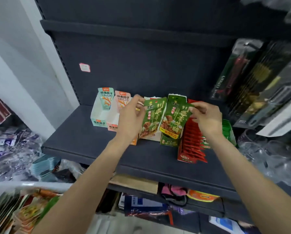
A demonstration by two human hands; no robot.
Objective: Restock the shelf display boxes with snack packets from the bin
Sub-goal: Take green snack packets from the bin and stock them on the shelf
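2 green snack packets are up over the shelf (94, 141), 1 in each of the hands; the left hand (131, 119) pinches the left packet (150, 118) at its upper left edge, and the right hand (207, 118) pinches the right packet (173, 119) at its top right corner, so both hang face-out with labels readable, probably to square them before slotting in; the right packet hangs just above the green display box (169, 141), which looks like its destination; at 3 o'clock of that box stands a red display box (190, 149), already packed with upright red packets; at 9 o'clock sit a teal display box (100, 114) and a pink display box (115, 119), both looking nearly bare; the bin (23, 186) of mixed packets waits at 7 o'clock, below the shelf, within easy reach for the next handful.
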